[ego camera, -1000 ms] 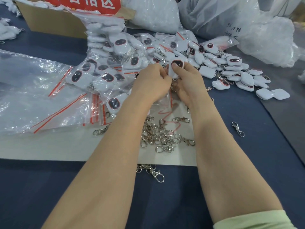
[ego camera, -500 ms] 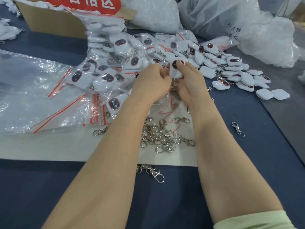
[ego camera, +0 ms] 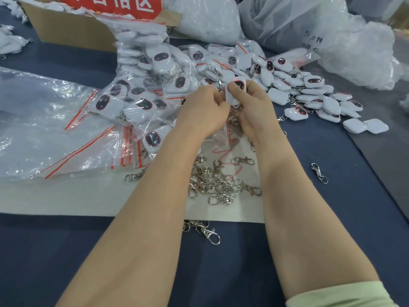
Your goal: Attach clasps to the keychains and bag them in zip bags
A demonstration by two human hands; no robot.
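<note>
Head view: the right hand (ego camera: 254, 109) grips the white keychain (ego camera: 235, 89), thumb now shifted onto its dark face; the left hand (ego camera: 203, 109) pinches its lower edge, any clasp hidden. Both hold above the clasps (ego camera: 217, 182) on the counter (ego camera: 332, 151); attachment likely continues, bagging pending

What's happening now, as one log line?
right hand: holds white plastic keychain with dark oval face | left hand: pinches its lower edge | silver metal clasps: heaped on white sheet

Left hand (ego camera: 203, 111) and right hand (ego camera: 254, 111) hide the keychain (ego camera: 239, 82) below its face; box (ego camera: 73, 34) and red sign (ego camera: 115, 6) cropped at top; bag writing (ego camera: 312, 41) illegible.
</note>
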